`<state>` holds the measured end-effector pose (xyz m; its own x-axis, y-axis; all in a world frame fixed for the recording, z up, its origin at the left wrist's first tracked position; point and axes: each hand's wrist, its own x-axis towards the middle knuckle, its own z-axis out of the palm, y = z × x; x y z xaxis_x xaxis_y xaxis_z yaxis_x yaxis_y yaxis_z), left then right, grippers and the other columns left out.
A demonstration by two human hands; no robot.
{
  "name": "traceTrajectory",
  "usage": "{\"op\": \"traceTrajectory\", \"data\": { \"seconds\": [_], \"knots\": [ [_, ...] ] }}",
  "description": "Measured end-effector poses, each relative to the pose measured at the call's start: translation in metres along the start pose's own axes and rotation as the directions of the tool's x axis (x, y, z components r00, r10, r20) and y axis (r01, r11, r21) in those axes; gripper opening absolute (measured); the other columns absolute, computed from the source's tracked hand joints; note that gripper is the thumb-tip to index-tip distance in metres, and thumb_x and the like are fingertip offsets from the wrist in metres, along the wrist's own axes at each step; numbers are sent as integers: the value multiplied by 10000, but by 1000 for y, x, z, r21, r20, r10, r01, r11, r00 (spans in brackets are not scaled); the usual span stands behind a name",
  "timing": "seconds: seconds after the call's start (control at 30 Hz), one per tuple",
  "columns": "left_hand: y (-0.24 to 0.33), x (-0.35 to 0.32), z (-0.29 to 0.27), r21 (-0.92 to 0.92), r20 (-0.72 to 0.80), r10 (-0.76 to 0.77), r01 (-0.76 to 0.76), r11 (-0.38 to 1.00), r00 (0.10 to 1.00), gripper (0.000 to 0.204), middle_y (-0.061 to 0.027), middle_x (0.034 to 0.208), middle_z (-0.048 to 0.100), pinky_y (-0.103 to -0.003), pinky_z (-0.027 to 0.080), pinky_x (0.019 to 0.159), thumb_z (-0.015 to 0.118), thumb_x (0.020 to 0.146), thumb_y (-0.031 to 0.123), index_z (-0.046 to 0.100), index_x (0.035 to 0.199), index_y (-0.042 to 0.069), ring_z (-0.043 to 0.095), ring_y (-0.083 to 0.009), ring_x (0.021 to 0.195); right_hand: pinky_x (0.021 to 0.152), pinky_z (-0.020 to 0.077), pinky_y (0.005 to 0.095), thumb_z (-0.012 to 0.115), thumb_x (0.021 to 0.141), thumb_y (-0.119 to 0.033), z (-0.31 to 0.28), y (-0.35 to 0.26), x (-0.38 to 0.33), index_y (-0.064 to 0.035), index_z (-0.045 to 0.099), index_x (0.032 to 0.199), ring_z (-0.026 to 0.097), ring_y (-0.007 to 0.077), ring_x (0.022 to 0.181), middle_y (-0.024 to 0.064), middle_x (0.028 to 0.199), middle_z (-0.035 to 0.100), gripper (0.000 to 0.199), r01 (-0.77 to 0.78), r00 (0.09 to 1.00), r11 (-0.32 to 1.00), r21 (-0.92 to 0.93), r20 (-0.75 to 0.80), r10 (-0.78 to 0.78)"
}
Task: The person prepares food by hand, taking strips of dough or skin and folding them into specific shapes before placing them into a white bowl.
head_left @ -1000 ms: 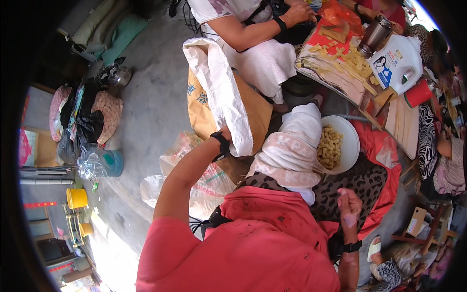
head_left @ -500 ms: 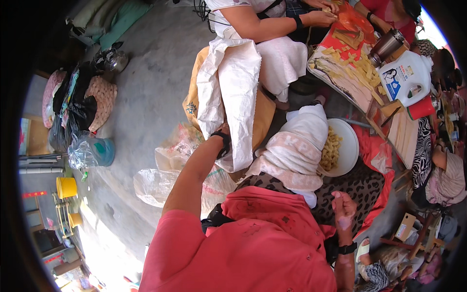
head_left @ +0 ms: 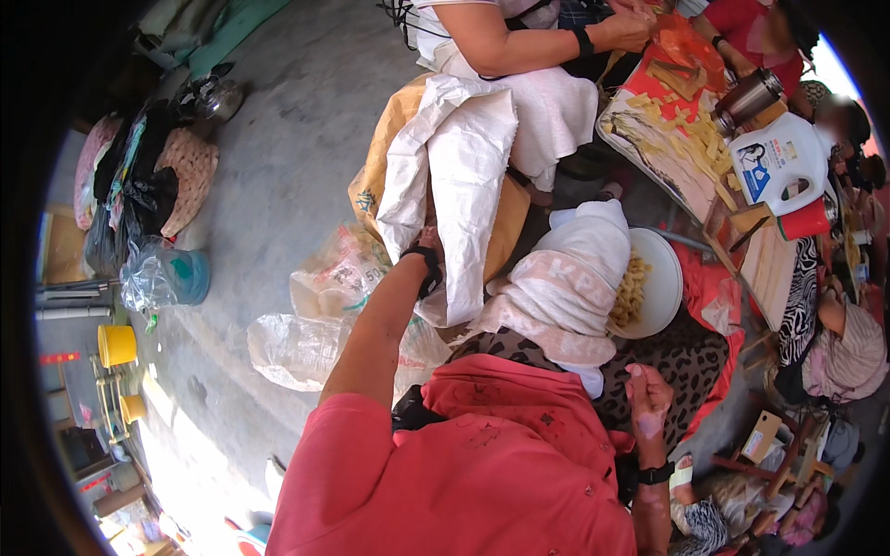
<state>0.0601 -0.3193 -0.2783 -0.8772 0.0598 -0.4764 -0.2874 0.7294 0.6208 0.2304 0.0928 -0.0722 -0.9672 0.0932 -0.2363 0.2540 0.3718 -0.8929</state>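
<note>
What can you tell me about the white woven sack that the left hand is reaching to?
The white woven sack looks like plastic-weave cloth, creased and folded, draped limp over a tan bag on the grey concrete floor. Its lower end hangs down narrow. The left hand, with a black wristband, touches its lower edge; the fingers are hidden. Another person's white apron lies against its right side.

The floor (head_left: pixel 278 157) is grey concrete, rough and bare in the middle. Bright sun falls on it at the lower left, and the rest lies in shade. Two yellow buckets (head_left: pixel 117 345) stand at the left edge beside some grey pipes (head_left: pixel 69 298). Dark bags and a pink woven mat (head_left: pixel 190 176) are heaped further up that side. A green cloth (head_left: pixel 218 28) lies at the top. A low surface (head_left: pixel 769 269) of pale wood stands on the right.
</note>
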Motion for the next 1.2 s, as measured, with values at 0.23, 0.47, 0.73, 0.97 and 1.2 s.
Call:
{"op": "traceTrajectory", "data": {
  "seconds": [0.23,0.47,0.73,0.97,1.2],
  "knots": [
    [-3,8,-9,8,58,-42,42,999,997,226,-77,858,640,-293,479,766,531,830,94,596,1015,-19,595,-170,818,443,248,181,537,926,-220,-3,1,-3,-7,624,898,356,15,489,-45,573,469,231,26,1000,1000,-15,-9,-26],
    [1,13,-6,-8,96,-49,50,999,994,227,-74,858,638,-291,479,772,535,834,97,591,1021,-19,593,-167,824,448,253,181,534,926,-214,-1,-5,-3,0,622,898,359,18,496,-37,576,475,233,16,1000,1000,-27,-6,-17],
    [6,18,-5,-25,126,-49,53,998,991,230,-70,859,635,-290,478,778,540,838,101,586,1029,-19,590,-164,831,480,296,186,550,920,-183,-1,-6,-3,20,618,901,395,36,531,-24,601,479,215,-12,1000,1000,-17,8,12],
    [2,19,-4,-14,135,-66,68,998,989,232,-67,859,632,-289,477,784,544,842,104,581,1035,-18,588,-161,837,488,303,184,541,925,-174,0,-14,-6,23,611,896,399,40,538,-23,605,479,212,-39,999,999,-9,5,39],
    [3,18,-7,-33,148,-69,75,997,987,235,-63,859,630,-288,477,790,548,845,108,576,1042,-18,586,-158,843,454,270,187,552,918,-214,3,-15,-5,-6,625,879,375,23,506,-34,579,479,224,-10,1000,999,-47,-2,10]
  ]
}}
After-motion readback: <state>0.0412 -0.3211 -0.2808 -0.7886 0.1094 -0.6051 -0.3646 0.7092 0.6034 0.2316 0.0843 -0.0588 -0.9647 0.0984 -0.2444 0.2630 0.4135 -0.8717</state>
